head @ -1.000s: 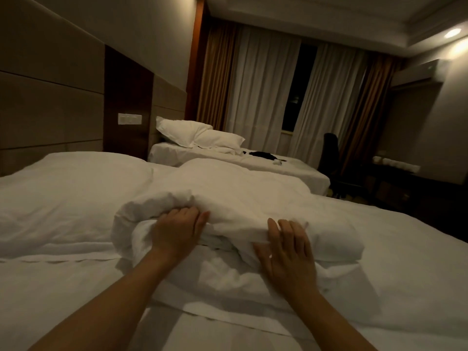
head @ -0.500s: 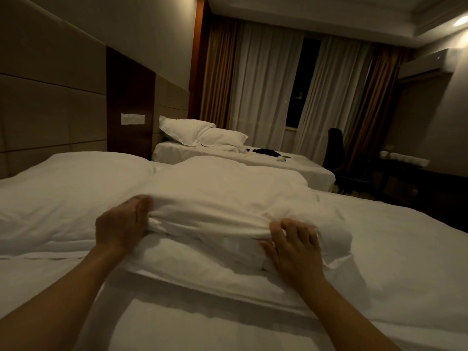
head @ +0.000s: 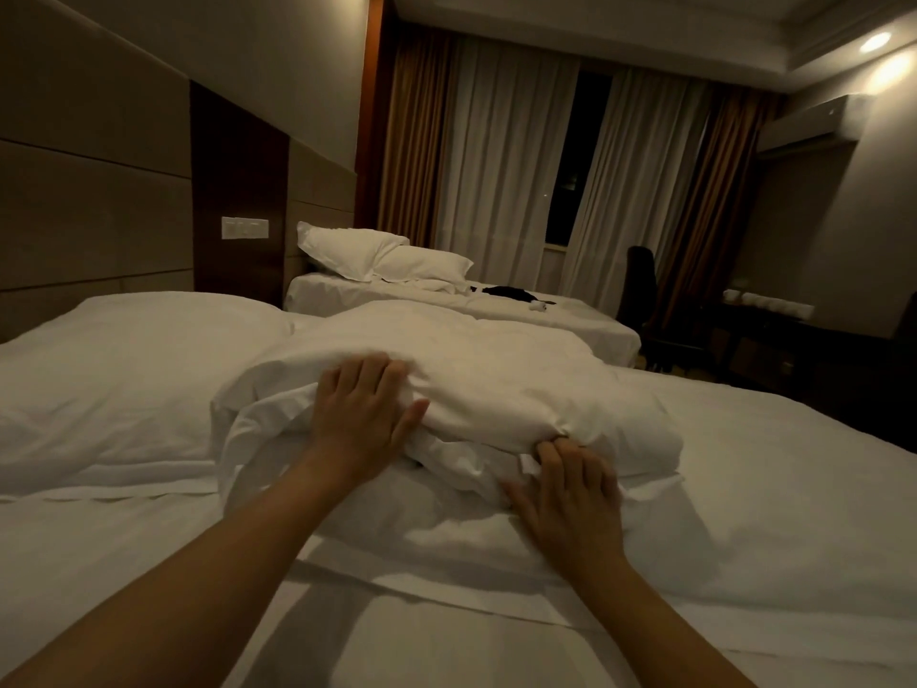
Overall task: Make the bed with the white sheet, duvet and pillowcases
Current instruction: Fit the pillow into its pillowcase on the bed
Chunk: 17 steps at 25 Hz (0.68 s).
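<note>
Bedding on the near bed [head: 774, 489] looks largely in place: a white sheet [head: 124, 563] covers the mattress and one cased pillow [head: 124, 369] lies at the head on the left. A second pillow [head: 496, 384] sits beside it with its pillowcase [head: 258, 439] bunched loose at the near end, the left hand [head: 364, 414] lying spread on that end and the right hand [head: 570, 494] with fingers curled, pinching the fabric below. By my judgement the case needs closing and smoothing, and whether the duvet is laid I cannot tell.

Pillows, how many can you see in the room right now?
3. One pillow lies at the head of the near bed, left of the hands. Two pillows overlap at the head of the far bed. The bunched bedding may hide more.
</note>
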Each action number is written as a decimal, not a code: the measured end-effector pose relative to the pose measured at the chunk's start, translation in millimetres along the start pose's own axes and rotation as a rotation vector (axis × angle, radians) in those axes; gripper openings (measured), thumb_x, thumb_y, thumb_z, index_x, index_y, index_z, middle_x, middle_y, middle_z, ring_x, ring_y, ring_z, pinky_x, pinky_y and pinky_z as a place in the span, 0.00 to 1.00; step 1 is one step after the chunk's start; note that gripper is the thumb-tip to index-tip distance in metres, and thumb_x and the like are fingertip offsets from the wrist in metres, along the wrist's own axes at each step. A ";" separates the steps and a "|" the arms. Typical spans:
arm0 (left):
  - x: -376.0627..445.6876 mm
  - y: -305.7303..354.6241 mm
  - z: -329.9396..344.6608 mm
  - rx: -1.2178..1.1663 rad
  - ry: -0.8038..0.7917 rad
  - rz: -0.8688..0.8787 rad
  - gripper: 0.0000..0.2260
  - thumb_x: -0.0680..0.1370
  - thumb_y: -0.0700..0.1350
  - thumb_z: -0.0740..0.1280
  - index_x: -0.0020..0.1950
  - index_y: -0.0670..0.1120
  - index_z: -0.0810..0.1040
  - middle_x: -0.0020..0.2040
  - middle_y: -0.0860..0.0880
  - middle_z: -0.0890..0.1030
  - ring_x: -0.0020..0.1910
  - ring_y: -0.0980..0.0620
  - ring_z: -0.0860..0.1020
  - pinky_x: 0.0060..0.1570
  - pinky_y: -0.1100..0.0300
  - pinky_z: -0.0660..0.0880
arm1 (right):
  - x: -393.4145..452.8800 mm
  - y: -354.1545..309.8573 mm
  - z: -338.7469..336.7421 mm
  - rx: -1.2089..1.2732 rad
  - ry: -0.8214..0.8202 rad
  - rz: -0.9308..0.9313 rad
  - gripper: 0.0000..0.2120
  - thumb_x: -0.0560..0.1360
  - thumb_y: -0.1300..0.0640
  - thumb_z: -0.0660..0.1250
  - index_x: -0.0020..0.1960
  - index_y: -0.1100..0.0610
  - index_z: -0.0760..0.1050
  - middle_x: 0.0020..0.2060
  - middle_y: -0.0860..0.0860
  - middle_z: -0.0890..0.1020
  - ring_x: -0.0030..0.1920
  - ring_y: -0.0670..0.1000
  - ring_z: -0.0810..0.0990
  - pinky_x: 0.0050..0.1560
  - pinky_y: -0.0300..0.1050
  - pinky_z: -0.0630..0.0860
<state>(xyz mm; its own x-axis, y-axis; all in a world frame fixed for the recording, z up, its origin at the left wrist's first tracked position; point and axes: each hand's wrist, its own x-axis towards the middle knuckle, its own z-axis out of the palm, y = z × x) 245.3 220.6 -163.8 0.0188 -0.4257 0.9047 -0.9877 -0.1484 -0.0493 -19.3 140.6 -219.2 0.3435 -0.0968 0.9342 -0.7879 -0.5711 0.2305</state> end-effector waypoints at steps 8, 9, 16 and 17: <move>-11.5 0.4 10.5 0.051 -0.133 0.042 0.23 0.82 0.61 0.53 0.58 0.45 0.78 0.54 0.45 0.78 0.51 0.41 0.75 0.50 0.47 0.70 | 15.2 5.2 9.9 -0.061 -0.068 -0.096 0.25 0.82 0.37 0.56 0.41 0.56 0.74 0.36 0.55 0.76 0.39 0.58 0.75 0.44 0.53 0.71; -12.4 1.3 12.4 0.051 -0.144 0.035 0.23 0.83 0.61 0.51 0.55 0.45 0.78 0.52 0.46 0.79 0.49 0.41 0.75 0.48 0.47 0.70 | 16.9 5.9 11.8 -0.060 -0.077 -0.112 0.25 0.82 0.37 0.56 0.39 0.55 0.74 0.34 0.55 0.76 0.36 0.58 0.75 0.41 0.52 0.71; -4.0 1.3 20.4 0.000 -0.160 0.075 0.26 0.84 0.61 0.47 0.45 0.46 0.77 0.41 0.46 0.79 0.39 0.41 0.76 0.38 0.51 0.72 | 51.9 38.0 17.7 -0.013 -0.202 -0.209 0.32 0.83 0.35 0.46 0.34 0.53 0.75 0.23 0.52 0.77 0.19 0.55 0.75 0.20 0.42 0.68; -0.6 0.2 20.6 0.001 -0.150 0.085 0.26 0.84 0.61 0.47 0.46 0.46 0.77 0.41 0.45 0.79 0.38 0.41 0.76 0.38 0.51 0.73 | 66.4 52.2 10.8 0.016 -0.204 -0.209 0.31 0.83 0.35 0.47 0.34 0.53 0.74 0.22 0.52 0.77 0.19 0.54 0.75 0.19 0.41 0.68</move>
<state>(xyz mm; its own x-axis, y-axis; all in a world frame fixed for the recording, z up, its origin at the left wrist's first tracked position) 248.3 202.5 -173.1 -0.0422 -0.5655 0.8237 -0.9866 -0.1065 -0.1236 -32.1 95.6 -148.1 0.5943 -0.1364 0.7926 -0.6814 -0.6089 0.4061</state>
